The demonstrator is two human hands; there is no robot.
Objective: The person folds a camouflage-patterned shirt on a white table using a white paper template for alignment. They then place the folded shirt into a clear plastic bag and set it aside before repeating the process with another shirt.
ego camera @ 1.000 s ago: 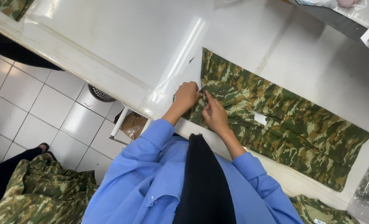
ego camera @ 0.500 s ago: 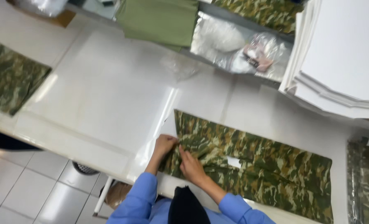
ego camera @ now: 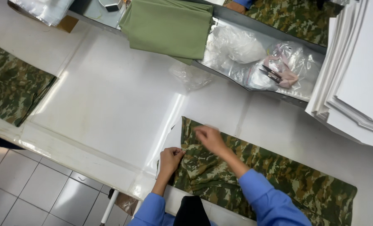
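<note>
— Where's the camouflage garment (ego camera: 270,184)?
— Lower right of the frame, flat on the white table (ego camera: 111,104).
— And the hands?
— Left hand (ego camera: 171,158) pinches its edge; right hand (ego camera: 210,139) presses it, fingers curled.

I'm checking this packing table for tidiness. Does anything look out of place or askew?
Mostly orderly. The camouflage garment lies flat under the left hand and right hand. One oddity: scissors rest loose on crumpled plastic bags in the metal tray, and the olive fabric overhangs its edge.
</note>
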